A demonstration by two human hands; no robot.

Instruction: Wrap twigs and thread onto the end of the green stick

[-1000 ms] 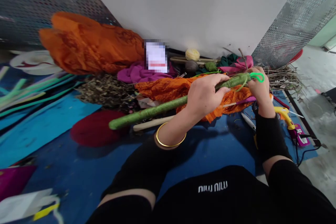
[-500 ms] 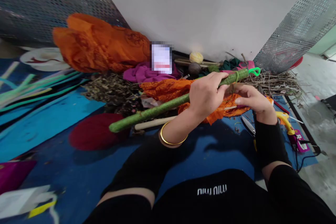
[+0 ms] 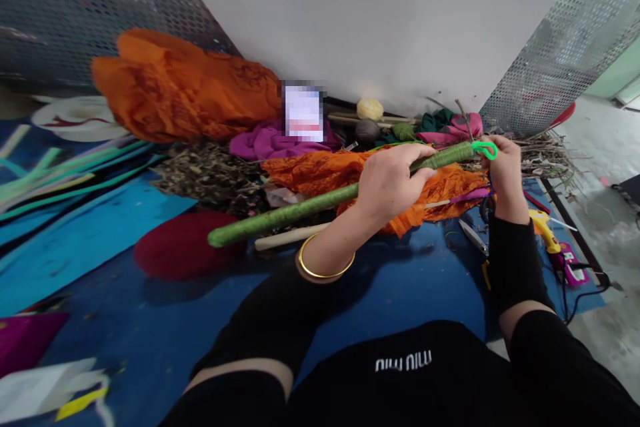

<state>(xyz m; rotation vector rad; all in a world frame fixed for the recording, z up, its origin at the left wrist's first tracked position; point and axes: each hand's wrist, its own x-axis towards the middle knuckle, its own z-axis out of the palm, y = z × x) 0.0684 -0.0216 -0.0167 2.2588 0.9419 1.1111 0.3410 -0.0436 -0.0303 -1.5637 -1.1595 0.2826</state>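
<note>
My left hand (image 3: 390,180) is wrapped around a long stick (image 3: 287,212) bound in green yarn, gripping its upper part. The stick slants from lower left to upper right above the cluttered table. A bright green loop (image 3: 484,148), bent like a pipe cleaner, sticks out of its right end. Beside that loop is my right hand (image 3: 505,167), its fingers closed and partly behind the loop; what they pinch is hidden. Crumpled orange cloth (image 3: 320,170) lies under the stick, and a bare wooden stick (image 3: 287,237) shows below it.
A dark red disc (image 3: 185,247) and pipe cleaners (image 3: 45,180) lie to the left. Scissors (image 3: 473,235), a yellow glue gun (image 3: 545,230) and its cord are at right. Behind are yarn balls (image 3: 370,109), dried leaves (image 3: 197,170), twigs and a white board (image 3: 360,20).
My right hand has moved right and slightly up, from under the stick to its looped end, and its fingers have closed. My left hand keeps its hold; the stick's right end dipped slightly.
</note>
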